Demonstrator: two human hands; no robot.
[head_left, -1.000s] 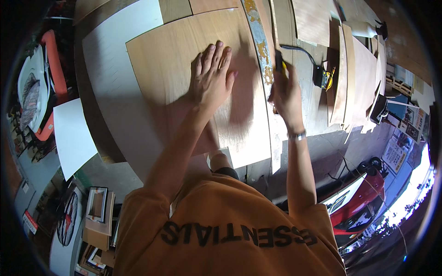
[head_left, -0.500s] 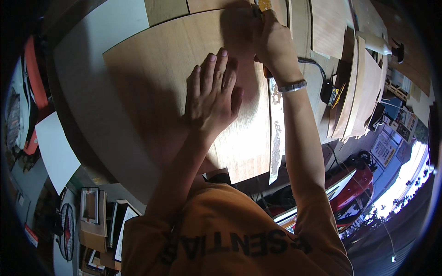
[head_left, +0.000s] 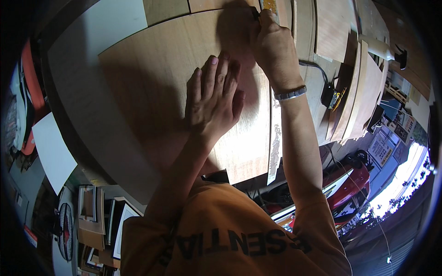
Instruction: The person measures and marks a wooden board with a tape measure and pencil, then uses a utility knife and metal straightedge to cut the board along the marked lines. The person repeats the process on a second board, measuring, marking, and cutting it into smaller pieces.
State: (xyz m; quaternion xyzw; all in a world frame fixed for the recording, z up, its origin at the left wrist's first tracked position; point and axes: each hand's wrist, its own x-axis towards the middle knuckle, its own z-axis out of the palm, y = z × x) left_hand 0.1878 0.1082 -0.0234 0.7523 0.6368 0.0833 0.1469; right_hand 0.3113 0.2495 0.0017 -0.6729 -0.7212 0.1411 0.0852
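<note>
My left hand [head_left: 212,96] lies flat on a sheet of thin plywood [head_left: 152,64], fingers stretched toward the far side. Along the sheet's right edge runs a long, worn metal straightedge [head_left: 275,156], its paint patchy. My right hand [head_left: 278,53], with a metal band at the wrist, is closed over the straightedge near its far end. It grips what looks like a utility knife [head_left: 254,13]; only a dark end shows beside the fingers, and the rest is hidden by the hand. Shadow covers the wood beside that hand, while bright light falls on the near right part of the sheet.
A white sheet [head_left: 115,20] lies under the plywood at left. To the right are more plywood pieces [head_left: 334,27], a black and yellow tool [head_left: 332,97] with a cord, and a spray bottle [head_left: 380,48]. Picture frames [head_left: 87,204] and a fan [head_left: 66,225] stand lower left.
My right hand has come slightly nearer along the straightedge, and the orange handle part seen under its palm is now hidden. My left hand stays flat on the plywood. The view has shifted slightly.
</note>
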